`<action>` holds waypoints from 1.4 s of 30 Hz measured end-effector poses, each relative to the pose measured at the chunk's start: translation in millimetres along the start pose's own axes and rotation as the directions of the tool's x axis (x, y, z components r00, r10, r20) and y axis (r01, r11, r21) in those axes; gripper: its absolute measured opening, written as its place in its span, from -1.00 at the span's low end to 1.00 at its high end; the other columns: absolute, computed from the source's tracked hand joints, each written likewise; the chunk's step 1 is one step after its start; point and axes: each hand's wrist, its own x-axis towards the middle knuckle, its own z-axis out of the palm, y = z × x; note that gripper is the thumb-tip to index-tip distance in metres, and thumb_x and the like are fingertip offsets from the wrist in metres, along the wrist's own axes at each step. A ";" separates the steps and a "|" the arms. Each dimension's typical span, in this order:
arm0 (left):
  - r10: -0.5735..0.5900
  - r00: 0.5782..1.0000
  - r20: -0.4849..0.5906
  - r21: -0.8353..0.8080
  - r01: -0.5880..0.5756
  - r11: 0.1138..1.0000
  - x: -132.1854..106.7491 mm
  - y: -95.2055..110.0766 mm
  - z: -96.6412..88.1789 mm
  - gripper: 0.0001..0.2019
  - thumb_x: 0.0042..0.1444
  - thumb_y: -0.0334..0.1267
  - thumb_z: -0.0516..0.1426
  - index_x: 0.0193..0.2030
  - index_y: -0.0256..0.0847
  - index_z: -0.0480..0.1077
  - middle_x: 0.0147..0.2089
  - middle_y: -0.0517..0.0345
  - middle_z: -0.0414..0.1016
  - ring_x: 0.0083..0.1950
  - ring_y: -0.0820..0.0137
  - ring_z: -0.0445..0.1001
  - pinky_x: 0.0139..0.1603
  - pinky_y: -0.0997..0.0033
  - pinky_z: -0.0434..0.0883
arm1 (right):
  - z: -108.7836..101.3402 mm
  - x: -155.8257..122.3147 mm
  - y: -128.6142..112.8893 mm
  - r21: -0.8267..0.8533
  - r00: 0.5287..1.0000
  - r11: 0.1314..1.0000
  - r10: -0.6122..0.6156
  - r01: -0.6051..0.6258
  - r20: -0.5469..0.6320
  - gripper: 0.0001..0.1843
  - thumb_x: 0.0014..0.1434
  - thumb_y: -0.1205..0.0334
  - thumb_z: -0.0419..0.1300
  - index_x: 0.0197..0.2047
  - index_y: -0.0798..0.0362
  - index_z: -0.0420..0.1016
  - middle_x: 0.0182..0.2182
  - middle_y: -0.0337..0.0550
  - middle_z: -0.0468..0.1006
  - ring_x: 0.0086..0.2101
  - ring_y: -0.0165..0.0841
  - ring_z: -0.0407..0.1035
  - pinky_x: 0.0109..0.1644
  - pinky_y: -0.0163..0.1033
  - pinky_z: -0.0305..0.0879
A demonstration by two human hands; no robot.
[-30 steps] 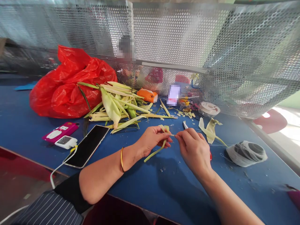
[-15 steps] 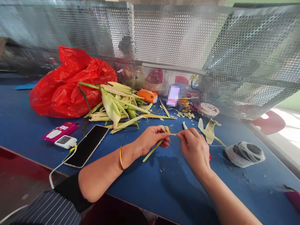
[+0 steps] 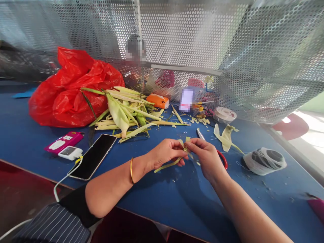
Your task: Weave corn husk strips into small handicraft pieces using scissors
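Note:
My left hand (image 3: 169, 152), with a gold bangle at the wrist, pinches a pale green corn husk strip (image 3: 167, 165) whose loose end hangs toward the lower left. My right hand (image 3: 206, 156) meets it fingertip to fingertip and pinches the upper part of the same strip, which bends into a small loop between the hands. Just behind and under my right hand lie scissors (image 3: 200, 134) with red handles, partly hidden. A cut piece of husk (image 3: 225, 137) rests to the right, near a spool of white thread (image 3: 265, 161).
A pile of corn husks (image 3: 118, 116) lies before a red plastic bag (image 3: 73, 91). A black-screened phone (image 3: 93, 157) and a white charging device (image 3: 70, 153) are at left. An orange tissue pack (image 3: 157, 101), a lit phone (image 3: 186, 100) and a tape roll (image 3: 225, 114) stand by the perforated metal screen (image 3: 184, 37).
My right hand has come in to the left, against my left hand; the strip stretched between them is now folded into a loop. More of the scissors shows.

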 end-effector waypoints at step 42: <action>-0.104 0.992 -0.071 -0.121 0.095 0.988 -1.4 7.6 -6.9 -0.65 0.07 -0.02 0.23 -0.20 -0.30 0.54 -0.29 0.04 0.56 -0.51 0.52 0.43 -0.58 0.53 0.27 | -15.3 4.6 -6.4 -0.518 0.880 0.803 -0.439 0.294 -0.180 -0.72 0.19 0.01 0.15 -0.30 0.03 0.53 -0.36 -0.18 0.56 -0.30 -0.30 0.38 -0.18 -0.21 0.26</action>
